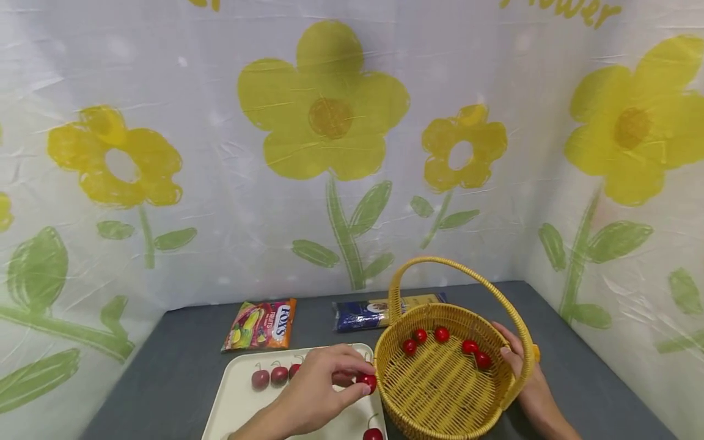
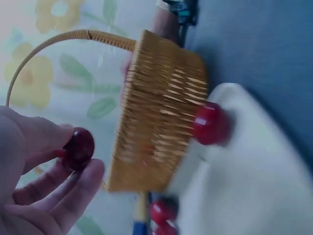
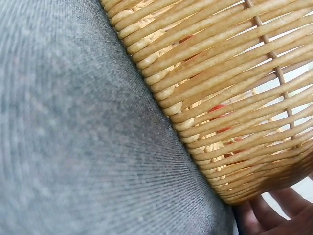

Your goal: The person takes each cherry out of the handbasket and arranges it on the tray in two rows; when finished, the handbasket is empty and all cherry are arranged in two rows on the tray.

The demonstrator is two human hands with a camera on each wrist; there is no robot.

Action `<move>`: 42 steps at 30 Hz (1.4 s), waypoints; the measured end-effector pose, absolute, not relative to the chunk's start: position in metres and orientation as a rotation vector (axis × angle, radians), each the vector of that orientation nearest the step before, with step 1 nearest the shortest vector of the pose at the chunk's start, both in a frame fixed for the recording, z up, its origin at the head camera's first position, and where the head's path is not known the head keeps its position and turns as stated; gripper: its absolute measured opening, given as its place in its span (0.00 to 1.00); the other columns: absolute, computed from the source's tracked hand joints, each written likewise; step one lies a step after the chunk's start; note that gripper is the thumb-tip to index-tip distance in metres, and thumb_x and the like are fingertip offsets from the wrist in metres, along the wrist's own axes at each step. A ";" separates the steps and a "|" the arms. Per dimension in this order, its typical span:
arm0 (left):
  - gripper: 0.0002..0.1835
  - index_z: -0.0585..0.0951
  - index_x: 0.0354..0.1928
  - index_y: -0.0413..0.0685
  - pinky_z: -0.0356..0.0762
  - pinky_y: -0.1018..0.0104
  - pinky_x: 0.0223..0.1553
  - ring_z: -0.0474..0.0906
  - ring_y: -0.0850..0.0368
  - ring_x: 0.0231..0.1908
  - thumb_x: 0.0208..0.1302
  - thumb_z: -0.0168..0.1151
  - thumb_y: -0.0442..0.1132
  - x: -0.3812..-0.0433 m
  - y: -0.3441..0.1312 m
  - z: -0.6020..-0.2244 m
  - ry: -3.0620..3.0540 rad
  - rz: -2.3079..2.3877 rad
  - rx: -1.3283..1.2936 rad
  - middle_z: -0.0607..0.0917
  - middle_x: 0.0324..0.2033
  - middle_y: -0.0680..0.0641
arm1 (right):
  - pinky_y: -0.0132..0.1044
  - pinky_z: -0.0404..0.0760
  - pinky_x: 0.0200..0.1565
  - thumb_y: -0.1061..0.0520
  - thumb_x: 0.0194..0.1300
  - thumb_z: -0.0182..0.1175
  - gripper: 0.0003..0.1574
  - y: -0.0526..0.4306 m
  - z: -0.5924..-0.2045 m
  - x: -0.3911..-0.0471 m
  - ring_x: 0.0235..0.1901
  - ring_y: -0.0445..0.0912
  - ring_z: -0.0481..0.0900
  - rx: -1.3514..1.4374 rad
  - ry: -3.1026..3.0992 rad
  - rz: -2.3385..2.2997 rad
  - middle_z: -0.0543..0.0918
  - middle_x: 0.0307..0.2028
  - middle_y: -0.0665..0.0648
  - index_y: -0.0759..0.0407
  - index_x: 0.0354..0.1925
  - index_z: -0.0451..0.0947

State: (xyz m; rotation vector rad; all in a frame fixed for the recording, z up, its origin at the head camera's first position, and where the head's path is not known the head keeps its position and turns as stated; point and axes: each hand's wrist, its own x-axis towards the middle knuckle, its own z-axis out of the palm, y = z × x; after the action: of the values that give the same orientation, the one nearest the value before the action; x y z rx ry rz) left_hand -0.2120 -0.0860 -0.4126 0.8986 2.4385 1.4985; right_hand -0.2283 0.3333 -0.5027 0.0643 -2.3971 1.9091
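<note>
My left hand (image 1: 321, 385) pinches a dark red cherry (image 2: 79, 148) between thumb and fingers. In the head view this cherry is close by the left rim of the yellow wicker basket (image 1: 437, 397), above the tray's right side. The basket stands upright with its tall handle (image 1: 484, 282) arched over it, and several red cherries (image 1: 442, 333) lie inside. At the basket's right side, my right hand (image 1: 529, 382) grips the rim, thumb over the edge. In the right wrist view its fingers (image 3: 288, 200) show beside the woven wall.
A cream tray (image 1: 233, 400) left of the basket bears several stemmed cherries (image 1: 260, 379), partly hidden by my left hand. Behind it lie a Fox's fruit candy bag (image 1: 261, 327) and a blue-and-gold packet (image 1: 360, 315) on the dark grey table (image 1: 165, 379). A flower-printed curtain (image 1: 220, 256) encloses the table.
</note>
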 end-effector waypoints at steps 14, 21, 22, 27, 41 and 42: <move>0.16 0.92 0.54 0.43 0.92 0.62 0.51 0.87 0.63 0.48 0.73 0.75 0.45 -0.170 -0.166 -0.452 2.442 1.666 0.489 0.91 0.49 0.45 | 0.25 0.82 0.56 0.45 0.93 0.37 0.37 0.337 -0.505 -0.229 0.62 0.22 0.75 0.125 -2.382 1.838 0.73 0.68 0.34 0.55 0.89 0.51; 0.15 0.91 0.54 0.39 0.91 0.63 0.51 0.88 0.62 0.47 0.72 0.75 0.40 -0.170 -0.159 -0.468 2.216 1.674 0.566 0.91 0.49 0.42 | 0.25 0.83 0.56 0.42 0.92 0.37 0.37 0.336 -0.502 -0.229 0.62 0.22 0.75 0.071 -2.411 1.829 0.72 0.74 0.46 0.53 0.89 0.51; 0.15 0.91 0.54 0.38 0.91 0.63 0.52 0.88 0.63 0.47 0.73 0.75 0.39 -0.171 -0.156 -0.471 2.194 1.669 0.585 0.91 0.49 0.42 | 0.25 0.83 0.56 0.42 0.92 0.37 0.37 0.335 -0.502 -0.229 0.62 0.22 0.75 0.068 -2.414 1.827 0.71 0.75 0.50 0.53 0.89 0.52; 0.14 0.91 0.54 0.36 0.91 0.63 0.52 0.88 0.67 0.46 0.73 0.74 0.39 -0.178 -0.139 -0.481 2.185 1.627 0.694 0.92 0.48 0.45 | 0.25 0.83 0.56 0.42 0.92 0.37 0.37 0.334 -0.502 -0.228 0.62 0.21 0.75 0.062 -2.414 1.816 0.70 0.77 0.54 0.53 0.89 0.52; 0.11 0.92 0.50 0.38 0.86 0.77 0.48 0.88 0.72 0.42 0.71 0.73 0.36 -0.182 -0.111 -0.503 2.273 1.629 0.764 0.94 0.44 0.50 | 0.23 0.81 0.56 0.40 0.92 0.35 0.38 0.335 -0.501 -0.228 0.61 0.18 0.73 0.048 -2.436 1.842 0.62 0.82 0.65 0.51 0.89 0.49; 0.11 0.92 0.50 0.38 0.85 0.78 0.48 0.88 0.72 0.42 0.71 0.73 0.37 -0.183 -0.111 -0.504 2.282 1.628 0.763 0.94 0.44 0.49 | 0.24 0.82 0.56 0.41 0.93 0.35 0.38 0.335 -0.502 -0.228 0.61 0.19 0.73 0.047 -2.436 1.848 0.62 0.82 0.65 0.51 0.89 0.49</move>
State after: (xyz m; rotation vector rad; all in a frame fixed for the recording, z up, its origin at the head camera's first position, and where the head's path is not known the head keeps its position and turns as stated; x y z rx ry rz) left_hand -0.1826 -0.1110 -0.5037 0.7630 2.2819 1.6276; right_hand -0.2284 0.3354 -0.5015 0.0471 -2.4356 1.8478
